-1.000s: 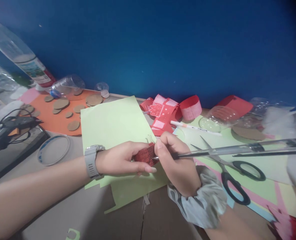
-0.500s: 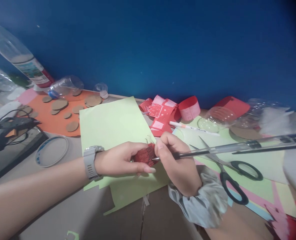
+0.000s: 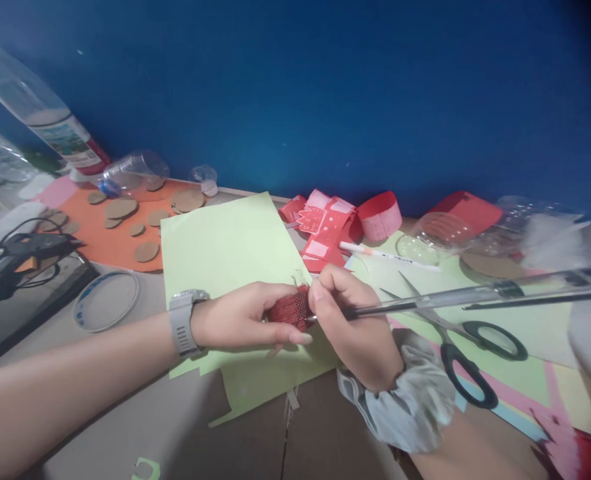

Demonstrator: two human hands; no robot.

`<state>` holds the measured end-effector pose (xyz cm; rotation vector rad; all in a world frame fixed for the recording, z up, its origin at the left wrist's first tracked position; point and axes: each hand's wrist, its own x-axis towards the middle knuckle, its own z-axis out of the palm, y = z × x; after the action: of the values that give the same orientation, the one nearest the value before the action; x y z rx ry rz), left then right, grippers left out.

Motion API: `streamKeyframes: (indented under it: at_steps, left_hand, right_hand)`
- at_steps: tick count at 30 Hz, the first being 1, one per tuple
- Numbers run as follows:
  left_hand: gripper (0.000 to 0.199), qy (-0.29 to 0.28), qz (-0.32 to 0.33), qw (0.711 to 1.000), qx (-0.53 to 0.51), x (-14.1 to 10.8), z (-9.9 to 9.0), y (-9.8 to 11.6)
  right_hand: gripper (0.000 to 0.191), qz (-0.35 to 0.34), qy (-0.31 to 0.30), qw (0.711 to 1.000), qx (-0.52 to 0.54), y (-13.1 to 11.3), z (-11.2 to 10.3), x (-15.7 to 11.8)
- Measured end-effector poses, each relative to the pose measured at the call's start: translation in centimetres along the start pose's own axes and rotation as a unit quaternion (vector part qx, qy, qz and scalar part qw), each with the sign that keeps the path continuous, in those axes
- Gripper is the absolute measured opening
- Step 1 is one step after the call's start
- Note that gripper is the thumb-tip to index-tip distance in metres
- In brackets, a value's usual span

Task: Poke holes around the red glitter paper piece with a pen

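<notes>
Your left hand (image 3: 238, 317) has its grip closed round the red piece (image 3: 288, 310), above the green sheet (image 3: 225, 247), well in from the far edge of the desk (image 3: 110, 437). Your right hand (image 3: 358, 337) grips the pen (image 3: 425, 301), its tip at the red piece (whether it touches is hard to tell). The scissors (image 3: 446, 330), blades parted, lie to the right; red strips (image 3: 328, 233) lie along the far edge.

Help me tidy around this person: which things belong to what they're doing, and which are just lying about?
In use, as far as I can judge:
red patterned piece, in the left hand
pen, in the right hand
light green sheet, beneath the hands, probably

Lying about, apparently:
scissors
white marker
cardboard discs
large bottle
</notes>
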<state>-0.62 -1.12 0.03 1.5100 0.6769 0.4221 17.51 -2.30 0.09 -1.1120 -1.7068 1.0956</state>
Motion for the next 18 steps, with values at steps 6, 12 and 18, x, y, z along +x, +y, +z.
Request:
streamKeyframes:
  at_steps: [6,12,18]
  left_hand:
    - [0.025,0.0,-0.003,1.0,-0.008,-0.03,-0.01,-0.02]
    - [0.025,0.005,0.005,1.0,0.016,0.03,0.01,-0.02]
    - [0.025,0.008,0.008,1.0,0.019,0.01,-0.02,-0.01]
  right_hand:
    - [0.023,-0.007,-0.002,1.0,-0.003,-0.06,-0.09,0.03]
    - [0.023,-0.013,-0.01,1.0,-0.008,-0.05,-0.08,0.05]
    - [0.023,-0.007,-0.007,1.0,-0.005,0.07,-0.05,0.07]
